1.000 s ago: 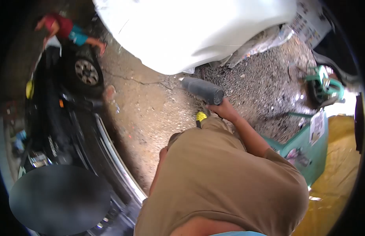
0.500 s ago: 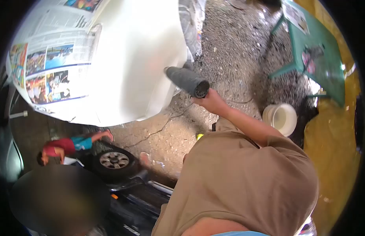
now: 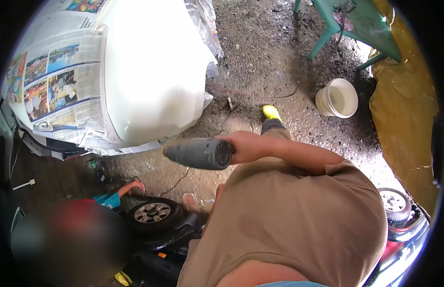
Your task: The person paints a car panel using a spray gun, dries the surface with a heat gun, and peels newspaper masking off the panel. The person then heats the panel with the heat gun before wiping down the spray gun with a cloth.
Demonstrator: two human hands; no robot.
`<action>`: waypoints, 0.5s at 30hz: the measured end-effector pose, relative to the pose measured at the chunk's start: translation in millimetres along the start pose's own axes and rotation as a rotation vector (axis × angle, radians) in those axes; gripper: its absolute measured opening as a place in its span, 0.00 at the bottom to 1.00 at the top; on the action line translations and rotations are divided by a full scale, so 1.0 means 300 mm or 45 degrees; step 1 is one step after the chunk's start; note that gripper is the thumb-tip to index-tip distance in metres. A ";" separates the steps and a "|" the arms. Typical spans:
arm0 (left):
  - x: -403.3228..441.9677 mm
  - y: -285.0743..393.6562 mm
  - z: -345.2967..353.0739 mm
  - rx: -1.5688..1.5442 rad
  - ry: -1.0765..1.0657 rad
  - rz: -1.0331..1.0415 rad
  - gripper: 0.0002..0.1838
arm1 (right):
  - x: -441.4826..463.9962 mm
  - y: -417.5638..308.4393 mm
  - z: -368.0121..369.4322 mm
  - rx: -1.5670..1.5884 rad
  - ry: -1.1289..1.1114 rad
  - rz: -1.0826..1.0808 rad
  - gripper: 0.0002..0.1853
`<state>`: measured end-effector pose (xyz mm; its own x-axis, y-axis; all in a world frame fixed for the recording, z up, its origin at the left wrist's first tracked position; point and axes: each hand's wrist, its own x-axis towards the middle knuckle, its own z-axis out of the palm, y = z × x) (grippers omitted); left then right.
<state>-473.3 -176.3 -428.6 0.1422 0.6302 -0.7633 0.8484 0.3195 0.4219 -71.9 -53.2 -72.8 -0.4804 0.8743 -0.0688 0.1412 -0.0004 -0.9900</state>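
Note:
My right hand (image 3: 248, 147) is closed around a dark grey heat gun (image 3: 199, 154). Its tapered nozzle points left and its round vented back faces me. Just beyond the gun lies a glossy white car panel (image 3: 152, 67), apart from it. Taped newspaper (image 3: 64, 79) covers the panel's left side, and more masking hangs along its right edge (image 3: 203, 21). A sliver of skin beside my shirt may be my left hand (image 3: 219, 192); its fingers are hidden.
A white bucket (image 3: 337, 98) stands on the gravelly ground near a green plastic table (image 3: 360, 24). Wheels (image 3: 152, 213) and dark car parts lie below. A person's leg (image 3: 128, 187) shows at left, near a blurred oval. A yellow-brown sheet (image 3: 399, 105) hangs at right.
My right hand has drawn the heat gun back from the panel, down and left, turning its nozzle further left. My view has shifted; a yellow shoe and a wheel at right now show.

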 end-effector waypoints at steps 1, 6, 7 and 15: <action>0.004 -0.015 -0.001 0.000 -0.002 0.010 0.21 | -0.002 -0.025 -0.001 -0.035 0.083 0.016 0.25; 0.051 -0.077 0.052 -0.043 0.005 0.064 0.21 | 0.042 -0.064 -0.052 -0.298 0.647 -0.132 0.29; 0.061 -0.085 0.065 -0.057 0.016 0.076 0.21 | 0.052 -0.075 -0.067 -0.268 0.700 -0.089 0.30; 0.099 -0.140 0.163 -0.182 0.077 0.090 0.21 | 0.054 -0.309 -0.134 -0.248 0.663 -0.202 0.28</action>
<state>-479.8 -205.6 -493.0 0.1641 0.6947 -0.7003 0.7559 0.3675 0.5418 -58.1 -19.5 22.7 -0.0263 0.9799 0.1975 0.2824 0.1968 -0.9389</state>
